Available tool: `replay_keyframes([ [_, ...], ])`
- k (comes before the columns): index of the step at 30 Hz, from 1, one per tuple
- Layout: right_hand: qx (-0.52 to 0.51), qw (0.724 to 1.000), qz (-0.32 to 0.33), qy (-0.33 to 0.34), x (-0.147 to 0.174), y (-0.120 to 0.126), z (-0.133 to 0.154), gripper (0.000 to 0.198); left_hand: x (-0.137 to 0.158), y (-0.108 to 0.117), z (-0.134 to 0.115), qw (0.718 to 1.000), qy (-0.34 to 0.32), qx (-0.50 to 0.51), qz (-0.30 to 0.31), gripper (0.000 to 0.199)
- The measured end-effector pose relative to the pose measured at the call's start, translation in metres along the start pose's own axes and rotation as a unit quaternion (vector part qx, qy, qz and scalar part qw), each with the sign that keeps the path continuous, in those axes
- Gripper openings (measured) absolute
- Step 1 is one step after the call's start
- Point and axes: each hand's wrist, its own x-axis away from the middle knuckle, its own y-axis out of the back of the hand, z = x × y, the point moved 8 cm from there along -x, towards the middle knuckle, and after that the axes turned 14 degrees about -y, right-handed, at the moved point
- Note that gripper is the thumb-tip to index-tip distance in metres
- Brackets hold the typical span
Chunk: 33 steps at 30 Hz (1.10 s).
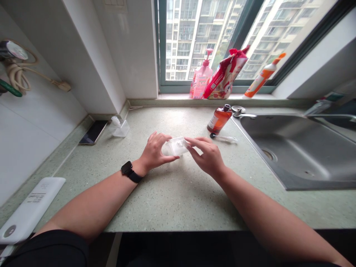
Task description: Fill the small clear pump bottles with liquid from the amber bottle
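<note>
A small, clear, box-shaped plastic bottle [178,146] is held tilted just above the counter between my two hands. My left hand [155,150] curls around its left end, thumb below and fingers above. At the right end, the fingertips of my right hand [207,154] are closed against the bottle. A round ring shows on the face between them. Behind my right hand stands an amber bottle [219,119] with its neck uncovered. A pump head with a black collar and clear tube [224,138] lies in front of it.
A clear square bottle with a white pump [121,128] and a phone [94,132] are at back left. A white flat device [32,209] lies at the left edge. The steel sink [302,148] is right. A pink pump bottle [200,79], red bag [226,76] and orange-white bottle [261,78] line the windowsill.
</note>
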Motion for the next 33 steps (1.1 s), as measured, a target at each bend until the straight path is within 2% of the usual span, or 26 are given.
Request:
replay_keyframes([
  [5, 0.039, 0.999, 0.002, 0.036, 0.005, -0.003, 0.013, 0.032, 0.001, 0.0, 0.004, 1.0, 0.025, 0.003, -0.002, 0.07],
  [10, -0.004, 0.998, 0.016, 0.057, 0.009, -0.004, 0.026, 0.033, 0.0, 0.001, 0.005, 1.0, 0.026, 0.011, -0.003, 0.068],
  [15, -0.018, 0.998, -0.054, 0.007, 0.0, 0.016, 0.012, 0.021, -0.001, 0.002, 0.002, 1.0, 0.004, 0.01, -0.003, 0.069],
  [18, -0.018, 0.997, -0.068, -0.006, -0.006, 0.02, 0.005, 0.021, -0.001, 0.001, 0.0, 1.0, -0.005, 0.005, 0.004, 0.069],
  [27, 0.066, 0.996, 0.004, 0.064, -0.002, -0.007, 0.024, 0.029, -0.001, -0.001, -0.005, 0.999, -0.024, -0.019, 0.012, 0.07],
  [33, 0.062, 0.993, 0.029, 0.092, 0.002, -0.005, 0.027, 0.029, -0.001, -0.001, -0.003, 1.0, -0.02, -0.018, 0.01, 0.072],
])
